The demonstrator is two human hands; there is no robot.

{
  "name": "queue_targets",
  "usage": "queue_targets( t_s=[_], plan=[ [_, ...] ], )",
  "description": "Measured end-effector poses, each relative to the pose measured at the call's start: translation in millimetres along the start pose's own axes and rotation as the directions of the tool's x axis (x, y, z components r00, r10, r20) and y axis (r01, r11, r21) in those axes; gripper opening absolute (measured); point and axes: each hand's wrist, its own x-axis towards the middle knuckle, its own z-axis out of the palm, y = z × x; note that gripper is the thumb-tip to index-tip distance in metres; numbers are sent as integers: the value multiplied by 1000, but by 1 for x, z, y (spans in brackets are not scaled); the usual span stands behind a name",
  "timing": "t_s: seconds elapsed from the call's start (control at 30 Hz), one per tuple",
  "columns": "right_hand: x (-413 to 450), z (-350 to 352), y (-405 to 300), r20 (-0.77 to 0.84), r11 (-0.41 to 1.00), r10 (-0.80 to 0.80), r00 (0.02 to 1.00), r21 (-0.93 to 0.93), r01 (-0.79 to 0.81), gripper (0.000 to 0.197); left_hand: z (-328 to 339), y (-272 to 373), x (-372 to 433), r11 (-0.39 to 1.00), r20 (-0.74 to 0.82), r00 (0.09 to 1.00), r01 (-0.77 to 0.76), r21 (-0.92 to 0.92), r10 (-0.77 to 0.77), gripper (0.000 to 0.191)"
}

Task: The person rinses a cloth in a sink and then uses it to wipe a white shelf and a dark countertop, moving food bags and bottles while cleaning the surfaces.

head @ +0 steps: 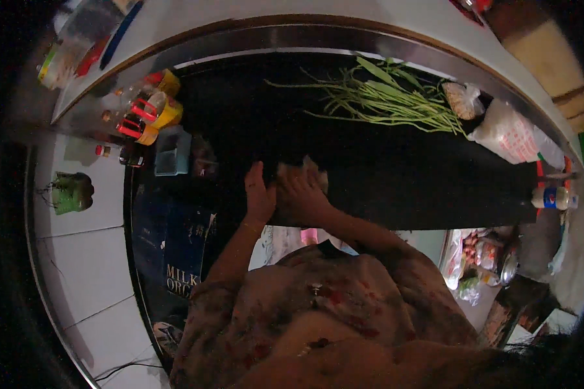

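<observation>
My left hand (pixel 260 194) is over the black countertop (pixel 399 180), its thumb apart from the other fingers and nothing seen in it. Just to its right, my right hand (pixel 301 194) is laid over a crumpled pale cloth (pixel 319 171), which shows past the fingertips and along the hand's right side. The palm side is hidden, and the cloth's material is hard to make out in the dim light. Beyond the hands, at the back right, lies a loose bunch of long green beans (pixel 399 104), with a few leaves among them.
Bottles and yellow containers with red handles (pixel 163 112) stand back left, near a light blue plastic container (pixel 173 150). A clear bag of small pale items (pixel 462 99), a white plastic bag (pixel 506 131) and a jar (pixel 552 198) stand right. A dark blue box (pixel 185 248) is at the left.
</observation>
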Motion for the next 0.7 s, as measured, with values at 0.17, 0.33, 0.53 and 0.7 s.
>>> queue_targets(
  t_s=[0.17,0.33,0.53,0.7],
  plan=[
    [-33,44,21,243,993,45,969,-117,-17,82,-28,-24,-18,994,153,982,104,37,-108,62],
    [57,26,20,37,913,407,912,-20,-407,70,-67,-14,2,997,171,982,-80,15,77,67],
    [224,69,31,-92,975,91,992,-197,-107,71,-64,-35,-8,996,115,993,35,-80,-26,68],
    [336,100,37,-58,955,107,993,-273,-118,57,-73,-37,-8,996,264,960,92,19,-93,71]
  ],
)
